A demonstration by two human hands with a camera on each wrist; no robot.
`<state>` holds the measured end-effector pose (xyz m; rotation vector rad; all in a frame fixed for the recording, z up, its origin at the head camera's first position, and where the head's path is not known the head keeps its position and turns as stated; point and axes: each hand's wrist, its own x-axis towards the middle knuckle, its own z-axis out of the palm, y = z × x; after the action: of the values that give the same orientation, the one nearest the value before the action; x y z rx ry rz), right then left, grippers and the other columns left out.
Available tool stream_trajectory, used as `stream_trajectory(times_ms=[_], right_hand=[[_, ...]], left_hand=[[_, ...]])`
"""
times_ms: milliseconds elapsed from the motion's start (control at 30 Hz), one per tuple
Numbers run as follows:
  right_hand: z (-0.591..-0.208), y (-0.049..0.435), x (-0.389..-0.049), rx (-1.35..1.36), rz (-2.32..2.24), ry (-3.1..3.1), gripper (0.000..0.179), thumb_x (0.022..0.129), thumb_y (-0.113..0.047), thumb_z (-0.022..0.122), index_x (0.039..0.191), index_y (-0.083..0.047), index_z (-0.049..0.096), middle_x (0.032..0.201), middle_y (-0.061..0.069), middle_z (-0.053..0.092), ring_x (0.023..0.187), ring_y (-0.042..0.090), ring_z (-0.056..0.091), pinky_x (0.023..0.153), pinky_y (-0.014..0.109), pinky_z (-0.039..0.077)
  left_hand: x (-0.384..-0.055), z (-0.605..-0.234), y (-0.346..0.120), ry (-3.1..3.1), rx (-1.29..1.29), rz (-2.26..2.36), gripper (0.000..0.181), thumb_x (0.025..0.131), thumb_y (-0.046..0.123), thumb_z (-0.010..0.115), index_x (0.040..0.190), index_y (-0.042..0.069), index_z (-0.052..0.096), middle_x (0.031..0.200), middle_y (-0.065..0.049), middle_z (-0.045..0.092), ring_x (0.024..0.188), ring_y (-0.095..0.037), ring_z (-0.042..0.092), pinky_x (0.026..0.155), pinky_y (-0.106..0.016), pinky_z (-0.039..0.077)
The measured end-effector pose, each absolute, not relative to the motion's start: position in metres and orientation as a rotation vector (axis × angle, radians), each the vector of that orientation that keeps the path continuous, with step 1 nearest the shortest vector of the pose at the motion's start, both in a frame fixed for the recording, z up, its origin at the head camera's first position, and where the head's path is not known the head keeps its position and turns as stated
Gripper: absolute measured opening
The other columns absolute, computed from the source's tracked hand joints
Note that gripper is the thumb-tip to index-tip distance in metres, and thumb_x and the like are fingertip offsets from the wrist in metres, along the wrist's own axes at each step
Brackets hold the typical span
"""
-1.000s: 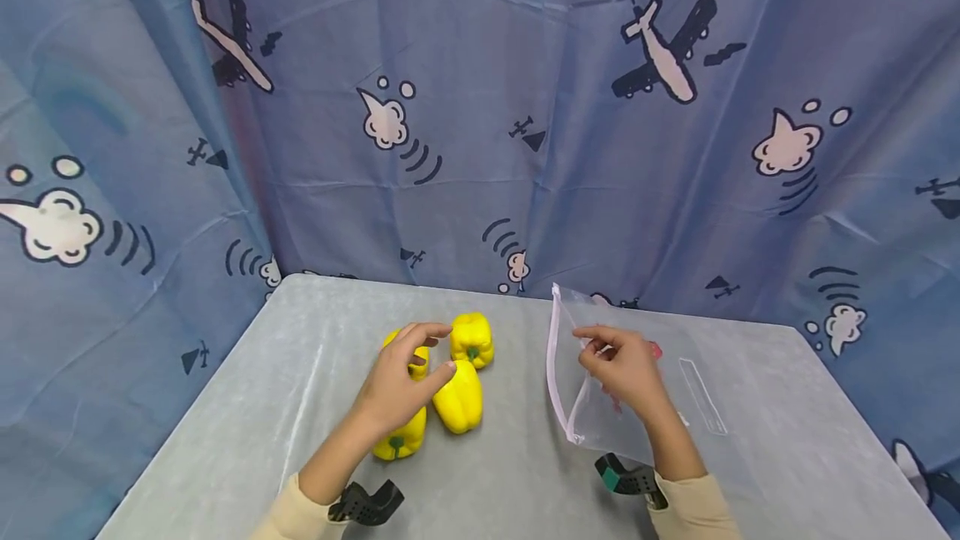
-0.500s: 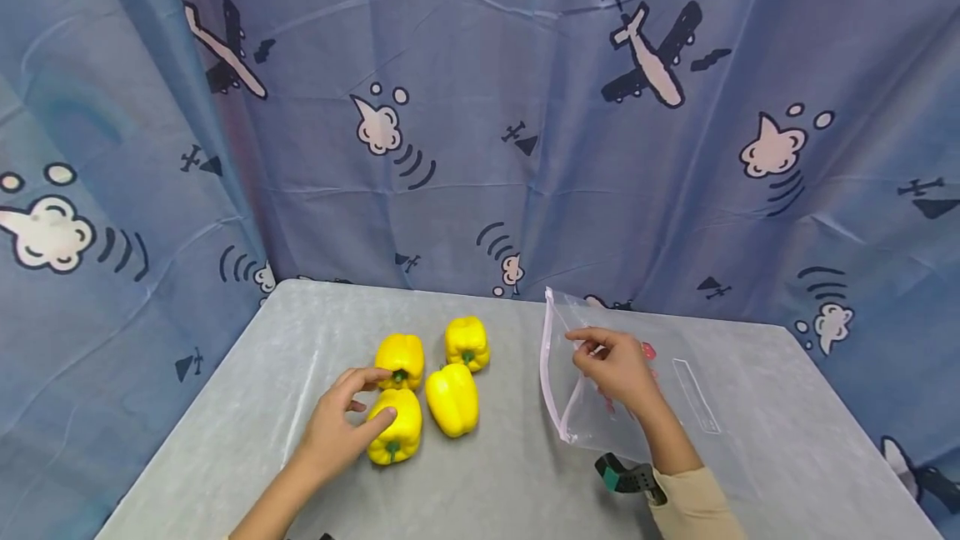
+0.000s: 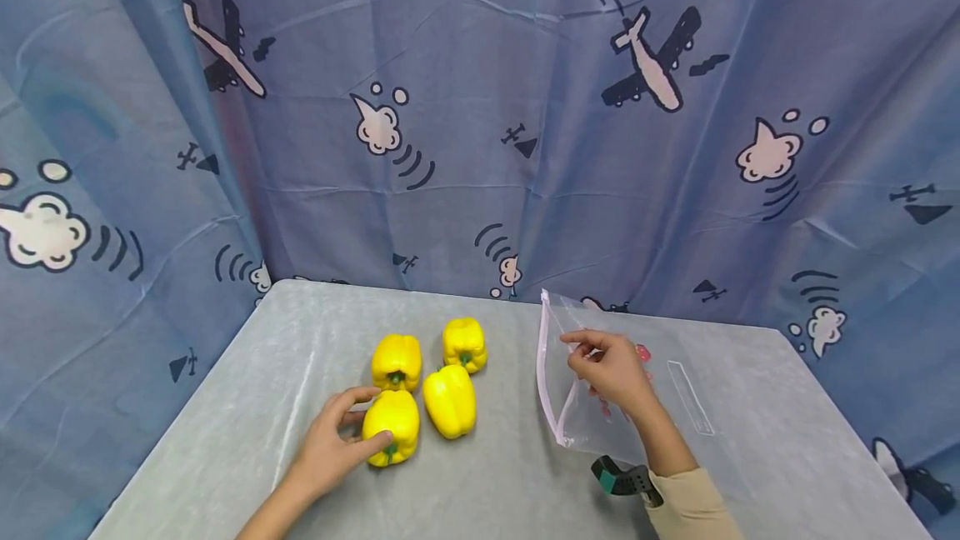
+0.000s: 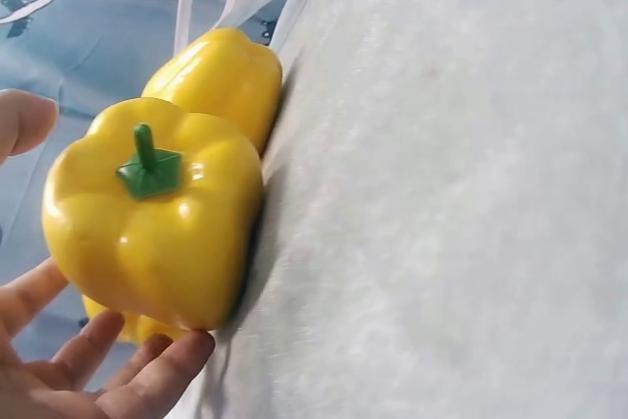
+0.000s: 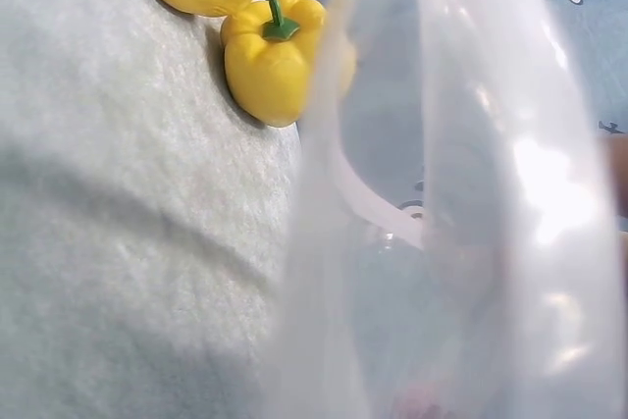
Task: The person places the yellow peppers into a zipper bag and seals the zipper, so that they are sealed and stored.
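Thumb and fingers spread wide, my left hand [image 3: 326,444] curves around the nearest yellow pepper [image 3: 393,423]; I cannot tell whether fingertips touch. My right hand [image 3: 609,367] pinches the edge of a clear zip bag [image 3: 600,427], mouth facing left. On the grey counter [image 3: 495,473] sit a second pepper [image 3: 397,357] just beyond the first, a third pepper [image 3: 450,401] to its right and a fourth pepper [image 3: 464,340] at far right. A blue curtain [image 3: 450,223] hangs behind.

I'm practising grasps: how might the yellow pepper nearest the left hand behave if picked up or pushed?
The yellow pepper may feel slippery, given its glossy skin. Its rounded, lobed sides could let it roll when pushed. It probably keeps its shape, since its surface looks taut.
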<state>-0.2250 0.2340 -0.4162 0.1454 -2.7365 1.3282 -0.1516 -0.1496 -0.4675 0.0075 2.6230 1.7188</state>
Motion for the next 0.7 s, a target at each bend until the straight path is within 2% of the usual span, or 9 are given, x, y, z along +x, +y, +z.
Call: stream_trajectory(times_ms=[333,700], right_hand=[[-0.4176,0.233,-0.2242,0.148,1.346,-2.726,0.031,0.082,-0.003,0.061,0.111,-0.007,0.071,0.075,0.009,0.059,0.045,0.016,0.05,0.04,0.031,0.047],[-0.4153,0.2324,-0.2238,0.153,1.379,-2.728,0.031,0.083,-0.004,0.061,0.113,-0.006,0.07,0.076,0.01,0.059,0.045,0.018,0.049,0.041,0.031,0.048]], left_hand=[[-0.1549,-0.4729,-0.1497,2.579,-0.013,1.697,0.056,0.073,0.026,0.084,0.123,0.021,0.06,0.13,-0.009,0.056,0.11,-0.026,0.062,0.083,-0.039,0.056],[-0.157,-0.4764,-0.1497,2.506,0.005,1.777,0.052,0.075,0.019,0.081,0.122,0.019,0.059,0.127,-0.009,0.059,0.102,-0.02,0.063,0.078,-0.029,0.054]])
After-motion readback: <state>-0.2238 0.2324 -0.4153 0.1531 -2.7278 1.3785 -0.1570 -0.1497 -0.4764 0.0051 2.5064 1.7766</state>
